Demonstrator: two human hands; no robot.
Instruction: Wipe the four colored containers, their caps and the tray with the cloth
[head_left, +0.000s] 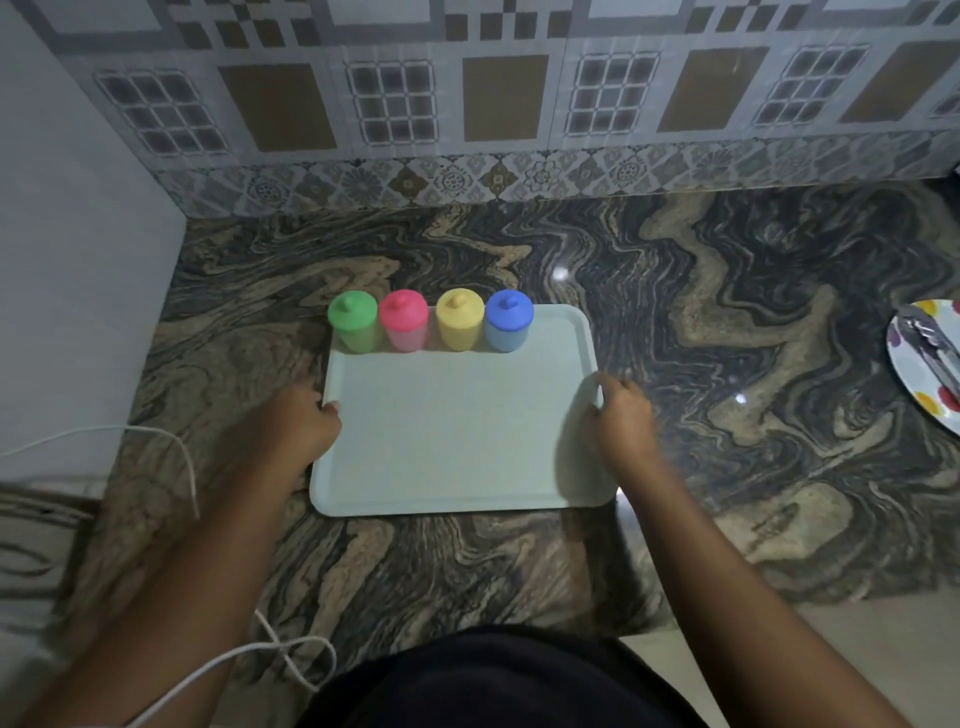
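A pale green tray (457, 436) lies on the marbled countertop. Along its far edge stand a green container (353, 322), a pink container (404, 322), a yellow container (459, 321) and a blue container (509, 321), each with its matching cap on. My left hand (301, 423) grips the tray's left rim with curled fingers. Over on the other side, my right hand (621, 415) grips the right rim. No cloth is in view.
A white plate with coloured dots (906, 364) holding metal tongs sits at the right edge. A white cable (192, 478) trails along the left and loops near the counter's front. A tiled wall backs the counter; a white surface stands at left.
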